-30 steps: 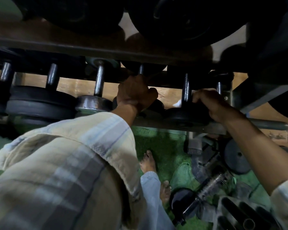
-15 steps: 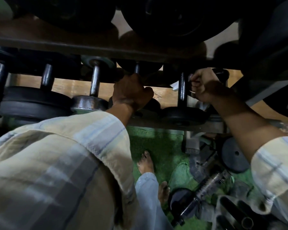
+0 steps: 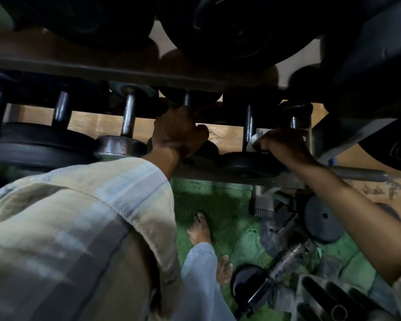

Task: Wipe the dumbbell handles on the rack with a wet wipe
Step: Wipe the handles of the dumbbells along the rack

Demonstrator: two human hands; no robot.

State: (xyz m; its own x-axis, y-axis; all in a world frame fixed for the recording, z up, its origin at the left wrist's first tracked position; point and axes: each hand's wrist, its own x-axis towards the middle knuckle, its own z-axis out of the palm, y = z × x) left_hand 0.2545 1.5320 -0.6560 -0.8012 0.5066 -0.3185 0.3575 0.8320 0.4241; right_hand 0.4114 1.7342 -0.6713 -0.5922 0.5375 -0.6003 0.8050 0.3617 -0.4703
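The right hand [image 3: 285, 144] has slid back down from the top of the dark steel dumbbell handle [image 3: 248, 128] to its base, so another wiping stroke looks done. Its fingers pinch the crumpled white wet wipe [image 3: 255, 141] against that bar. Left of it, the left hand [image 3: 180, 133] stays fisted around the neighbouring short handle [image 3: 187, 98], steadying.

Glossy metal handle [image 3: 248, 126] (knurled handle [image 3: 128, 117] beside).

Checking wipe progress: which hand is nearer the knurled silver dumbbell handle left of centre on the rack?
Left. The left hand grips the next handle, just right of the knurled handle. The right hand, holding the wet wipe, is further right.
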